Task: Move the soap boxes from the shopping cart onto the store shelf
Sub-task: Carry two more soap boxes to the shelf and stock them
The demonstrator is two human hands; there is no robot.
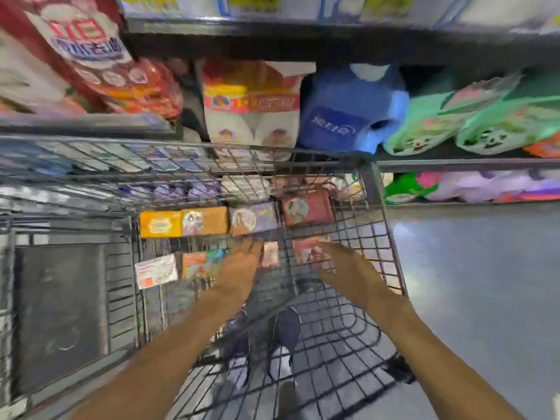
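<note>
Both arms down in the wire cart, left hand reaching toward the small pink box and right hand right at the red box, fingers looking fairly straight but way too blurry to call a grip on either. Rest of the soap boxes lying flat on the cart floor: orange box, brown box, purple box, another red one in the far row, white box and teal box nearer. Shelf just past the cart, stuffed with blue and green packs.

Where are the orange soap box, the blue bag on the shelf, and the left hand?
orange soap box (160,224): head view, middle of its front face.
blue bag (348,116): head view, middle of its front.
left hand (239,262): head view, back of the hand.
</note>
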